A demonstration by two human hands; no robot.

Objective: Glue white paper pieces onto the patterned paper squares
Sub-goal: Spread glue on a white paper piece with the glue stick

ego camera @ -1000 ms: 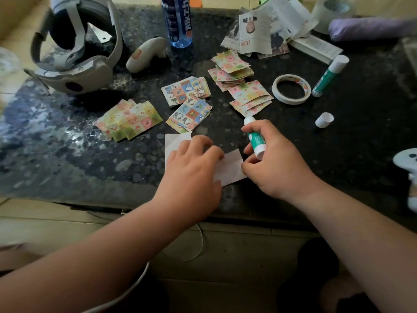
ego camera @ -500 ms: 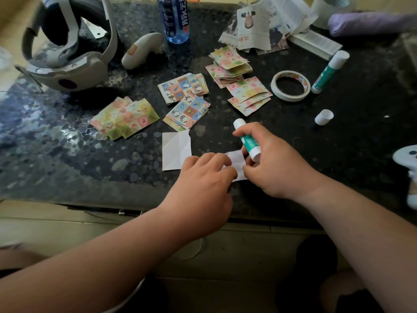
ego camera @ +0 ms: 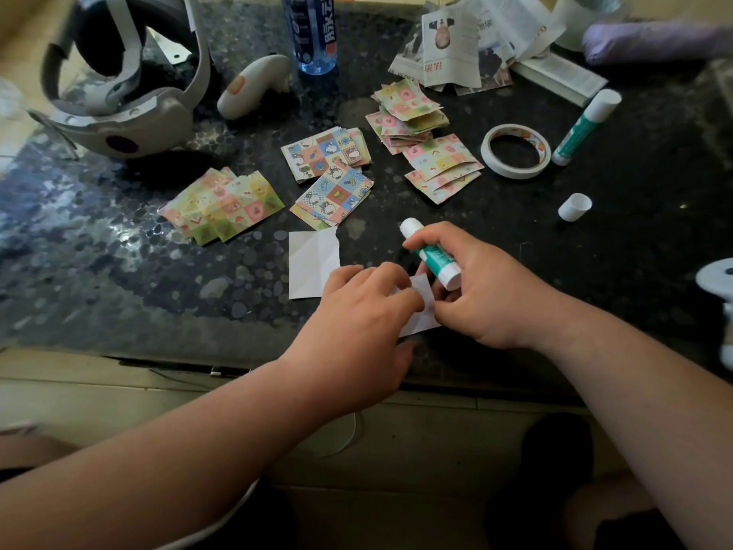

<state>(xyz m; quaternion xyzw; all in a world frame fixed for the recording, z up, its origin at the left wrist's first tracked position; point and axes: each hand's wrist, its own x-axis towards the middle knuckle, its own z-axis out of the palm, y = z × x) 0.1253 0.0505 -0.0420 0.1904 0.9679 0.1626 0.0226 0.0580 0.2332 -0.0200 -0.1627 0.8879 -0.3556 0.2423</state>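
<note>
My right hand (ego camera: 486, 289) grips an uncapped green glue stick (ego camera: 430, 254), its white tip pointing up and left. My left hand (ego camera: 363, 323) pinches a small white paper piece (ego camera: 420, 311) near the table's front edge; the right hand's fingertips touch the same piece. A larger creased white paper (ego camera: 313, 262) lies flat just left of my hands. Several piles of patterned paper squares lie beyond: a green-pink pile (ego camera: 222, 204), two blue cartoon piles (ego camera: 331, 170), and pink-green piles (ego camera: 428, 140).
The dark speckled table (ego camera: 119, 271) also holds the glue cap (ego camera: 575, 207), a tape roll (ego camera: 515, 150), a second capped glue stick (ego camera: 587, 127), a VR headset (ego camera: 119, 85), a controller (ego camera: 254, 85), a blue bottle (ego camera: 311, 29) and printed papers (ego camera: 456, 45).
Both hands slid right along the front edge with the small white piece, uncovering the larger white paper. The glue stick stayed in my right hand.
</note>
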